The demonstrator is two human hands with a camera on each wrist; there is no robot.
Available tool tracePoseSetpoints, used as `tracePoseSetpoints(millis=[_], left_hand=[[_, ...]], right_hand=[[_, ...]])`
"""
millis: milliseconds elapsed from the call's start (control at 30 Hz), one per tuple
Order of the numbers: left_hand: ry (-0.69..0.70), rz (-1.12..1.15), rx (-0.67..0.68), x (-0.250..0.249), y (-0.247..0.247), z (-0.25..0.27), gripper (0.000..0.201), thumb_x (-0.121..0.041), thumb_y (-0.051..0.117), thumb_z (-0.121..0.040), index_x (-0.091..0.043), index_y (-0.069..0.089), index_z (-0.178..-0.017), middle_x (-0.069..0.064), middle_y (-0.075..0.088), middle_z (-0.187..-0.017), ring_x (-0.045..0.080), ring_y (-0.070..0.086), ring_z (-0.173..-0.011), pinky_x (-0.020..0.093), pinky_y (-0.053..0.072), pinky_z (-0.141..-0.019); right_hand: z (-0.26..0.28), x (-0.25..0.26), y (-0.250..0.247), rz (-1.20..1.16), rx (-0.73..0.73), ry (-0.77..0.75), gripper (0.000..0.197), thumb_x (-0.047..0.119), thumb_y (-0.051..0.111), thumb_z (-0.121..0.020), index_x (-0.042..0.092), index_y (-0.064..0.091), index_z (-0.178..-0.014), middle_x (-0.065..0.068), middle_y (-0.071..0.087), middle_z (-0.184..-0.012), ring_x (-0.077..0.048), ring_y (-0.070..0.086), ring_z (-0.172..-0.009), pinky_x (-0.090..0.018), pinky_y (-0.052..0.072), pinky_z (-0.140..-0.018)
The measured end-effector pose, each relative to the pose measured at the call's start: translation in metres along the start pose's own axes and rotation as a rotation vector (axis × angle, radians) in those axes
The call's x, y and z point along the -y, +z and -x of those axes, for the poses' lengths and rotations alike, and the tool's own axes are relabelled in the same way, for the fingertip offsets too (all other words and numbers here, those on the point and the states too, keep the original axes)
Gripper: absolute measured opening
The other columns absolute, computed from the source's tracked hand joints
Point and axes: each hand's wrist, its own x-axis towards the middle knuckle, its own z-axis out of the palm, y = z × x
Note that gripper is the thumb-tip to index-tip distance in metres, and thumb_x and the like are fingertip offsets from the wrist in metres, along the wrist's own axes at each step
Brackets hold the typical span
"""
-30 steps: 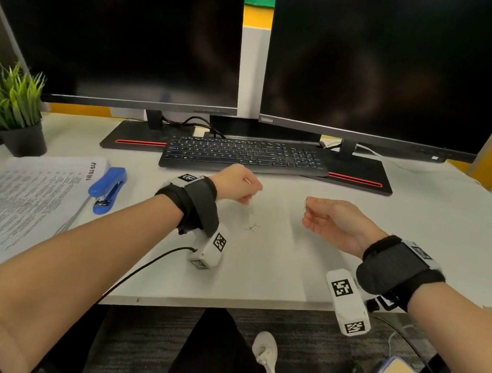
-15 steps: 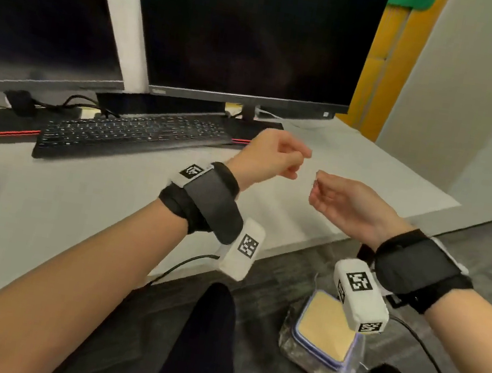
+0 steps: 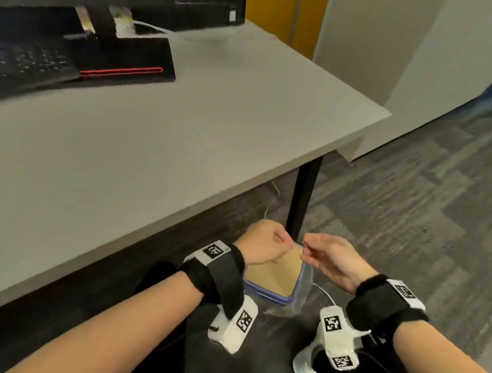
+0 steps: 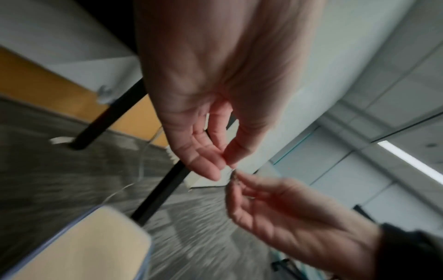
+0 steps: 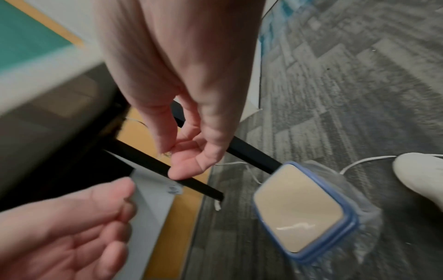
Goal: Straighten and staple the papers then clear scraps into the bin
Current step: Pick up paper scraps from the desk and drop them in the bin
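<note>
A small bin (image 3: 266, 295) with a blue rim, a tan inside and a clear plastic liner stands on the carpet below the desk's front edge. Both hands hover just above it, fingertips almost meeting. My left hand (image 3: 264, 246) presses thumb against curled fingers, and a tiny pale scrap (image 4: 231, 170) shows at its tips. My right hand (image 3: 323, 258) pinches a thin metal staple scrap (image 5: 167, 153) between thumb and forefinger. The bin (image 5: 345, 236) lies right of the hands in the right wrist view. Papers and stapler are out of view.
The grey desk (image 3: 180, 144) fills the left, with a monitor base (image 3: 123, 56) and a keyboard (image 3: 11, 61) at its back. A black desk leg (image 3: 302, 194) stands just behind the bin. A white cable (image 3: 327, 297) and my white shoe (image 5: 419, 176) lie beside it.
The view swung right and down from the desk to the floor. Both hands left the desktop and dropped past its front edge to above the bin, still pinched.
</note>
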Motion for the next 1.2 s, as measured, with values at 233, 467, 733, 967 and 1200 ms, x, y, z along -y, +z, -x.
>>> tracePoseSetpoints(millis=[233,467,733,967,1200], left_hand=[[-0.312,-0.112,-0.115,0.106,0.047,-0.108,0.018,-0.010,0.056,-0.088,-0.007,0.072,-0.095,0.010,0.074,-0.090,0.023,0.071,-0.090,0.034,0.055,-0.088],[-0.380,-0.379,-0.004,0.180,0.086,-0.178,0.032,-0.001,0.044,-0.086,-0.010,0.073,-0.097,0.007,0.071,-0.113,0.028,0.062,-0.109,0.032,0.049,-0.092],[-0.394,-0.481,0.023,0.214,0.110,-0.207,0.028,-0.004,0.050,-0.087,-0.013,0.074,-0.099,0.008,0.071,-0.113,0.028,0.063,-0.109,0.031,0.048,-0.090],[-0.395,-0.404,-0.018,0.230,0.104,-0.207,0.030,-0.010,0.048,-0.093,-0.017,0.073,-0.109,0.005,0.069,-0.121,0.026,0.061,-0.113,0.026,0.045,-0.099],[-0.394,-0.392,-0.029,0.226,0.099,-0.210,0.029,-0.006,0.052,-0.088,-0.021,0.076,-0.095,0.003,0.067,-0.118,0.025,0.062,-0.108,0.027,0.048,-0.098]], right_hand=[[-0.121,-0.090,-0.031,0.124,-0.089,0.159,0.024,-0.003,0.048,-0.093,0.007,0.053,-0.071,-0.005,0.044,-0.066,-0.010,0.046,-0.051,-0.016,0.050,-0.045],[-0.202,-0.162,-0.061,0.760,-0.129,0.258,0.014,0.009,0.054,-0.089,0.007,0.053,-0.075,-0.012,0.054,-0.073,-0.031,0.060,-0.069,-0.034,0.055,-0.064],[-0.221,-0.202,-0.052,0.938,-0.310,0.188,0.025,0.009,0.043,-0.090,0.007,0.061,-0.107,-0.015,0.064,-0.112,-0.034,0.058,-0.103,-0.034,0.045,-0.080],[-0.222,-0.195,-0.053,1.035,-0.334,0.206,0.035,0.009,0.043,-0.090,0.013,0.066,-0.116,-0.015,0.066,-0.116,-0.036,0.058,-0.109,-0.037,0.048,-0.088],[-0.227,-0.200,-0.046,0.975,-0.362,0.175,0.016,0.013,0.047,-0.087,0.014,0.060,-0.097,-0.014,0.067,-0.102,-0.034,0.061,-0.095,-0.033,0.043,-0.070]])
